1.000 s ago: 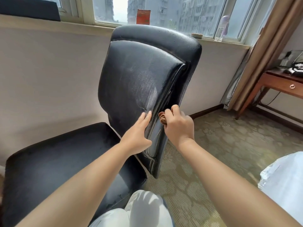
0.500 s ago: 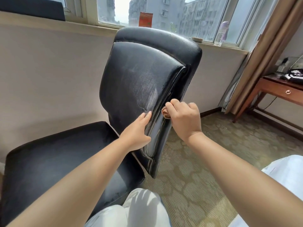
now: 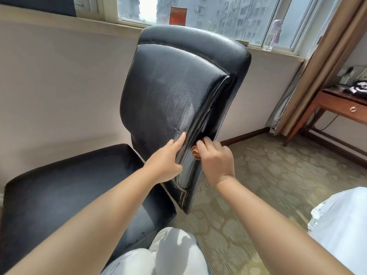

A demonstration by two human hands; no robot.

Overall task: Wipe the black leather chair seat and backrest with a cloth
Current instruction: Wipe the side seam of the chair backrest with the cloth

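One black seat [image 3: 65, 187] is seen at left, one backrest [image 3: 174, 92] is steadied along its side edge by the flat, outstretched left hand [image 3: 166, 161], one small brown cloth [image 3: 195, 152] is pinched against that edge by the right hand [image 3: 216, 161], and one wooden desk [image 3: 341, 104] is glimpsed far right.

Daylight comes through a wide window [image 3: 228, 14] above a pale plain wall [image 3: 59, 86]. A tan curtain [image 3: 325, 56] hangs at right beside a reddish wooden desk with a ring-pull drawer [image 3: 343, 106]. Patterned beige-green carpet [image 3: 278, 175] covers the floor.
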